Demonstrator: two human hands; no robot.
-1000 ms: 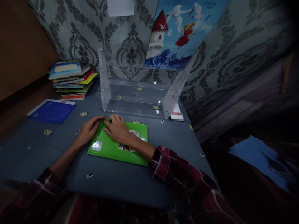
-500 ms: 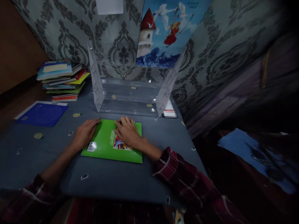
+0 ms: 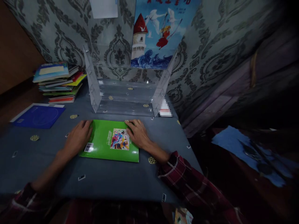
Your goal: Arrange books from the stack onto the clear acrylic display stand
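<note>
Resting the bare left hand [image 3: 77,137] on the nine o'clock edge of a glossy green rectangular book [image 3: 107,140] on the grey-blue patterned tablecloth [image 3: 112,179], curling loosely, too hidden to tell any grip; spreading the bare right hand [image 3: 138,134] loosely at the two o'clock corner; facing a clear plastic tiered rack [image 3: 127,107] at one o'clock.

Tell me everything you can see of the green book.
The green book looks thin, glossy and card-covered, with a colourful picture, pale lettering turned sideways and a barcode by its near-left corner. It appears closed and lies flat on the patterned cloth, in front of the clear rack. The left hand rests over its left edge; the right hand lies over its far right corner. Its underside is hidden.
</note>
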